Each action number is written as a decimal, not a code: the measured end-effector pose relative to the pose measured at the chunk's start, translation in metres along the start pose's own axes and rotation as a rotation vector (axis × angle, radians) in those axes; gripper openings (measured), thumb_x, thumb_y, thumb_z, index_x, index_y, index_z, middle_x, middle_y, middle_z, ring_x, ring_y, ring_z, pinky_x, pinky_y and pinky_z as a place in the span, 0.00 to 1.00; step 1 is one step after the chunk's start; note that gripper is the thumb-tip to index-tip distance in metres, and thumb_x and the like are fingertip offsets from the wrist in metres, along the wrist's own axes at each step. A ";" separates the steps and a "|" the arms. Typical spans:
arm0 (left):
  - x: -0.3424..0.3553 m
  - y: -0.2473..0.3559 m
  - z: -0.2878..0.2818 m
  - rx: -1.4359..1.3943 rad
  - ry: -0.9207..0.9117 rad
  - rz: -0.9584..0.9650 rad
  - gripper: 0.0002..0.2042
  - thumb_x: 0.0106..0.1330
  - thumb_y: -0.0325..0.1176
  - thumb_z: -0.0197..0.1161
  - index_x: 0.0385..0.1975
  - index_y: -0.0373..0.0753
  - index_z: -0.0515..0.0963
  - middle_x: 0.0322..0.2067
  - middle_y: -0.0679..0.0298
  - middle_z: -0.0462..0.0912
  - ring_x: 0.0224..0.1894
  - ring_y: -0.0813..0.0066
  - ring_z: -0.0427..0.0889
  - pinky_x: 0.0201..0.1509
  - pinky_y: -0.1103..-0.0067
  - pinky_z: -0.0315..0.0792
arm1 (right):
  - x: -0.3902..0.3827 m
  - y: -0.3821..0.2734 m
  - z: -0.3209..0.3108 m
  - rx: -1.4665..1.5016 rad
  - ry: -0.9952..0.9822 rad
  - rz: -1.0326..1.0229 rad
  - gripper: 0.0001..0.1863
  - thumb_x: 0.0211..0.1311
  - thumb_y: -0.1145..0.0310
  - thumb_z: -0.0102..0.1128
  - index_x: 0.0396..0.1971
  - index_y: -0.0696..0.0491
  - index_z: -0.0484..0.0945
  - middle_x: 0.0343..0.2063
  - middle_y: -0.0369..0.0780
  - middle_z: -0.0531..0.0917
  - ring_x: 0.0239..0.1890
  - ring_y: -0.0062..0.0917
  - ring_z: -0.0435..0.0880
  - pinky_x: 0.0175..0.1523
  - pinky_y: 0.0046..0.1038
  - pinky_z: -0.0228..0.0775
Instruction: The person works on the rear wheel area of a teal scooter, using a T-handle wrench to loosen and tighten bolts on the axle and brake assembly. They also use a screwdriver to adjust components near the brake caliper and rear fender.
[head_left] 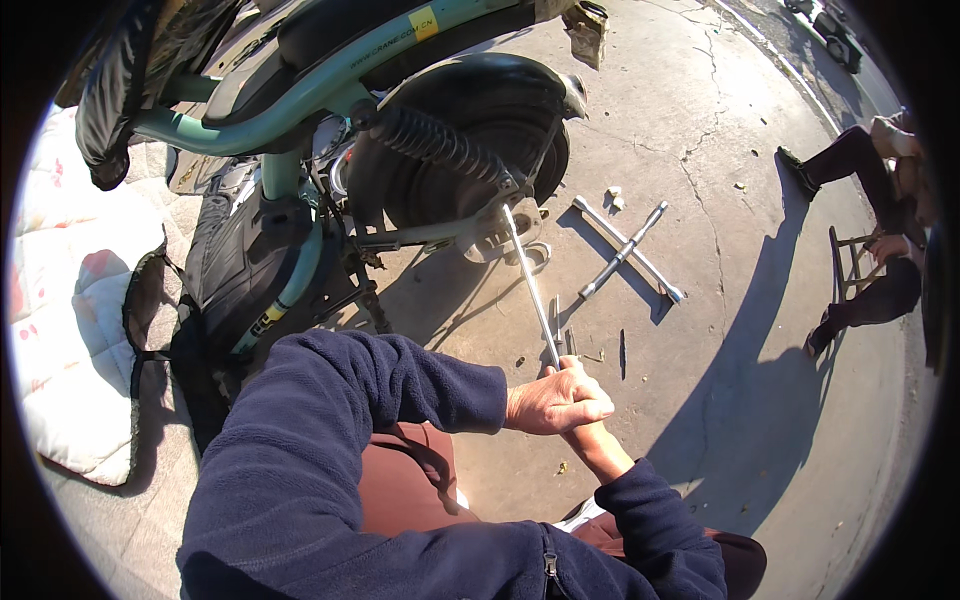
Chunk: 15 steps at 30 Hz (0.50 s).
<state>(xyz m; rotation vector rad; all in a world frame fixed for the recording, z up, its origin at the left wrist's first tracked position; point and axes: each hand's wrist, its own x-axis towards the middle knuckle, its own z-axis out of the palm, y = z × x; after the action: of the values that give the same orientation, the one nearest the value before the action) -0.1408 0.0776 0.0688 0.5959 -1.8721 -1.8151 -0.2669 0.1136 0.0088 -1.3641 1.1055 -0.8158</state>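
rear wheel: mounted, work unfinished

left: black, attached beneath the green frame; no completed step shows. centre: straight, shiny silver bar slants from the axle bracket to my left hand, clenched around its near end; my right hand is beneath, grip hidden, cannot tell. right: cross wrench lies unused.

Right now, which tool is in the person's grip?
The long silver bar, slanting toward the wheel; the cross wrench and thin dark rod lie on the ground.
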 end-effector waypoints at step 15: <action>-0.013 -0.056 -0.041 -0.739 0.218 -0.712 0.20 0.70 0.52 0.51 0.24 0.42 0.72 0.17 0.73 0.67 0.16 0.86 0.63 0.17 0.86 0.56 | 0.010 -0.069 0.008 -1.681 -0.310 -0.186 0.13 0.56 0.70 0.56 0.39 0.61 0.72 0.18 0.34 0.76 0.20 0.20 0.80 0.23 0.21 0.67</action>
<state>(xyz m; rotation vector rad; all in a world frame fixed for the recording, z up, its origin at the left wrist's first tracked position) -0.1064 0.0504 0.0138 1.1848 -0.7544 -2.5312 -0.2458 0.1012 0.0741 -2.8227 1.4010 0.4931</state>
